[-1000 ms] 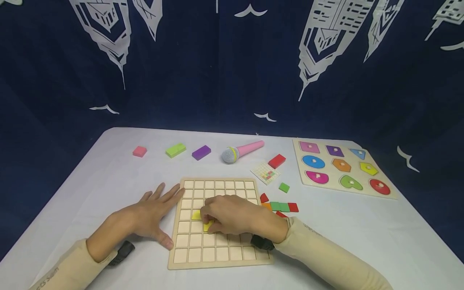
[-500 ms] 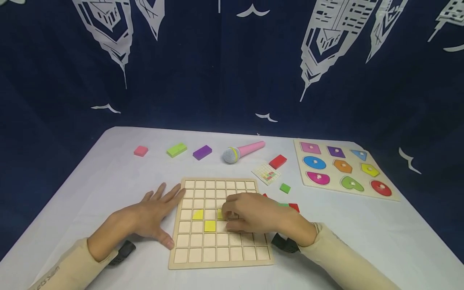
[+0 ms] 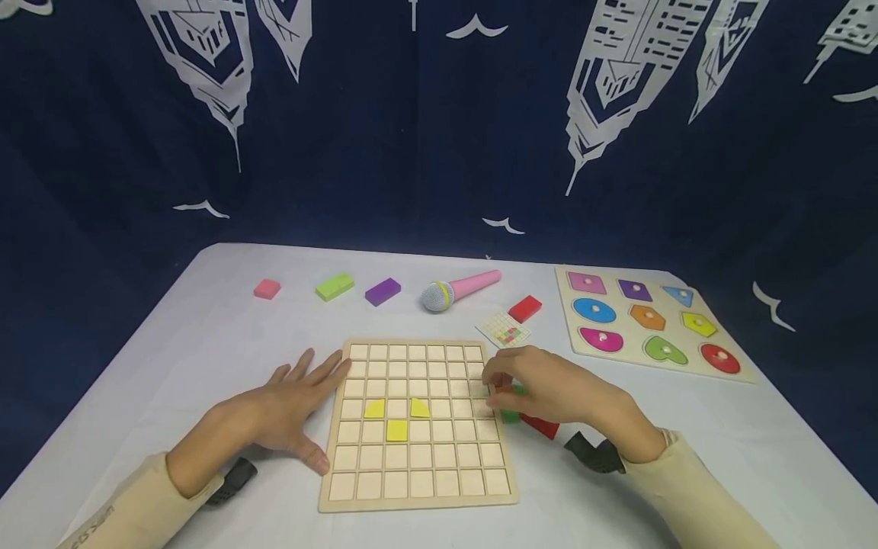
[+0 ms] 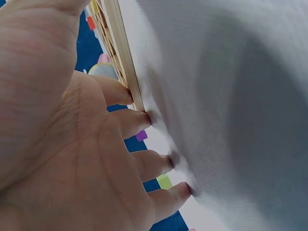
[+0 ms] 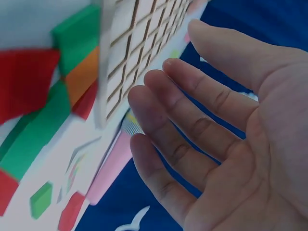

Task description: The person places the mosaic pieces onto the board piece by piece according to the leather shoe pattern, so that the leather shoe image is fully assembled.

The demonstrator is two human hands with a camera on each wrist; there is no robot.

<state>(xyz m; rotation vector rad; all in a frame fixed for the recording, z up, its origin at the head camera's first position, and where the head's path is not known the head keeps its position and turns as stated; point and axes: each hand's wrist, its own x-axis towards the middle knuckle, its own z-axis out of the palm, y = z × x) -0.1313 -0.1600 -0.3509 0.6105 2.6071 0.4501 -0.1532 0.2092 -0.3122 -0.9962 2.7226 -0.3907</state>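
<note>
A wooden grid board (image 3: 418,505) lies on the white table with three yellow pieces in its cells. Two are quarter-round, a left one (image 3: 374,409) and a right one (image 3: 420,409); a yellow square (image 3: 397,431) sits between and below them. My left hand (image 3: 284,408) spreads its fingers along the board's left edge, thumb and index touching it. My right hand (image 3: 555,385) hovers by the board's right edge with loosely bent fingers and nothing in them. Beneath it lie green pieces (image 5: 77,36), an orange piece (image 5: 82,74) and red pieces (image 5: 24,82), partly hidden in the head view.
Behind the board stand a pink block (image 3: 267,289), a lime block (image 3: 334,287), a purple block (image 3: 382,292), a toy microphone (image 3: 461,290) and a red block (image 3: 525,309). A pattern card (image 3: 503,329) lies near the red block. A shape puzzle (image 3: 693,358) occupies the far right.
My right hand has moved right, from the middle of the board to its right edge, leaving the right yellow quarter-round piece in a cell. The left hand stays in place.
</note>
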